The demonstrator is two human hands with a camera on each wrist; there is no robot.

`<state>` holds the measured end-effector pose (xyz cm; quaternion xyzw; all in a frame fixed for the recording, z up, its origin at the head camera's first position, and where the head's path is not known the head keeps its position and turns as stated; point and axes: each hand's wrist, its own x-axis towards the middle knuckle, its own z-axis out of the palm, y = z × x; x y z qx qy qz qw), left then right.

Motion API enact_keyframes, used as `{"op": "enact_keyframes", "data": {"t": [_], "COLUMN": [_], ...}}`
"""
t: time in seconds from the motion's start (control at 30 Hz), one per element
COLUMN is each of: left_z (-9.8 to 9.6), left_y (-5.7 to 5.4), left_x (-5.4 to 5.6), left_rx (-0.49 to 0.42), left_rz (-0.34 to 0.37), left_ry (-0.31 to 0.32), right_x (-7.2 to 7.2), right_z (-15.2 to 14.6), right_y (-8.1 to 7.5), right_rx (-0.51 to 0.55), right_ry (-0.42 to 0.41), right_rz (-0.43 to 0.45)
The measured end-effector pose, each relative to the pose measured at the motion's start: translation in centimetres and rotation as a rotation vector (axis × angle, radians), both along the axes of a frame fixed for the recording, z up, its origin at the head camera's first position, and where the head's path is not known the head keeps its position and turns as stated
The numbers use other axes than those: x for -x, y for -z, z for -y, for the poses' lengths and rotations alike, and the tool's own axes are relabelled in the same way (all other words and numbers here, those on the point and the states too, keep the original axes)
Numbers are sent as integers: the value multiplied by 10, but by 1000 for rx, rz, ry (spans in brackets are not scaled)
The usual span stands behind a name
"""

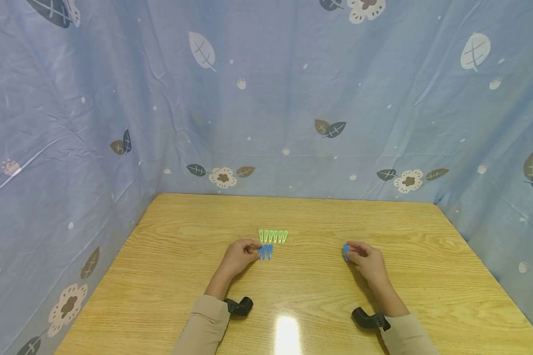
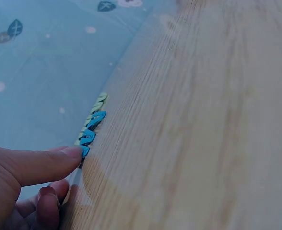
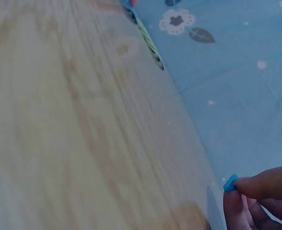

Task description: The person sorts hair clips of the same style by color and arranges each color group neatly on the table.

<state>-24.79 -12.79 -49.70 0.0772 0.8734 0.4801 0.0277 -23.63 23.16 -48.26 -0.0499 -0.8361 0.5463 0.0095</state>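
Three blue snap hair clips [image 1: 265, 252] lie side by side on the table, just in front of a row of several light green hair clips [image 1: 273, 236]. My left hand [image 1: 239, 255] is at the left end of the blue row, thumb and index finger pinching the end clip [image 2: 85, 151]. Off to the right, my right hand [image 1: 367, 258] pinches another blue hair clip [image 3: 230, 183] between thumb and fingertips. Part of that clip is hidden by the fingers.
The wooden table [image 1: 311, 281] ends at the back against a blue curtain [image 1: 266, 98] with leaf and flower prints, which also hangs at both sides. Black wrist-worn devices [image 1: 240, 306] sit at both sleeve cuffs. A bright reflection shows near the front.
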Motion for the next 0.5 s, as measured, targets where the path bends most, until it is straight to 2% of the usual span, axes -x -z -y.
{"op": "enact_keyframes", "data": {"t": [0.2,0.5], "left_z": [0,1], "left_y": [0,-1], "left_x": [-1,-1], "left_rx": [-2,-5], "left_rz": [4,15], "left_ry": [-1,0], "right_x": [2,2], "right_z": [12,43], "right_y": [-1,-3], "right_rx": [49,84], "right_ry": [-50,-124], "right_rz": [23,11]}}
